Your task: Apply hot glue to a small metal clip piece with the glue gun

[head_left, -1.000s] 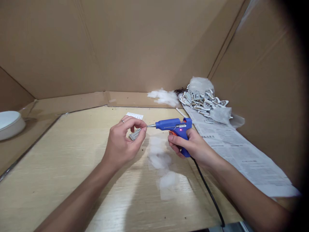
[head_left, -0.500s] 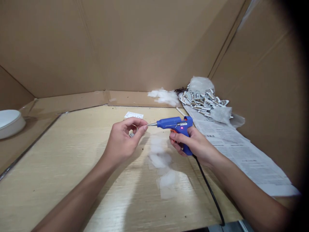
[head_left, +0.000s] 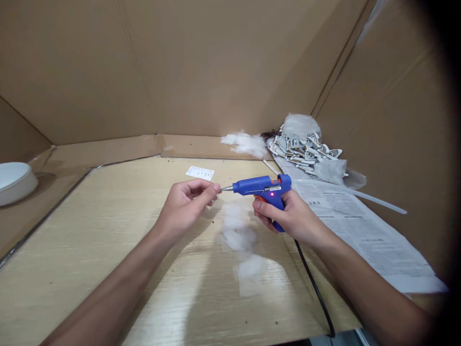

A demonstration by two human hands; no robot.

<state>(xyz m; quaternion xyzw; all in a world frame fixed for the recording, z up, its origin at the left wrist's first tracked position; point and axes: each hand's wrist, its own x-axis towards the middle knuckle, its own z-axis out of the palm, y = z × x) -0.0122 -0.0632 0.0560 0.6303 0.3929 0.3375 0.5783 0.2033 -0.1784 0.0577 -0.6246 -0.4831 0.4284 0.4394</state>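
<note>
My right hand is wrapped round the handle of a blue glue gun, with fingers by its orange trigger. A small red light glows on the gun's side, and a translucent glue stick sticks out behind it. The metal nozzle points left and reaches the fingertips of my left hand. That hand is pinched closed; whatever lies between its fingers is hidden. Below the gun, several thin white fluffy pieces lie in a row on the wooden table.
A printed white card lies beyond my left hand. At back right, a heap of flat cut-out pieces rests on newspaper, beside white fluff. A white round container stands far left. Cardboard walls enclose the table. A black cord hangs from the gun.
The glue stick now shows behind the gun, where it was not visible before. My left fingers have turned slightly, and the gun has tilted and shifted a little.
</note>
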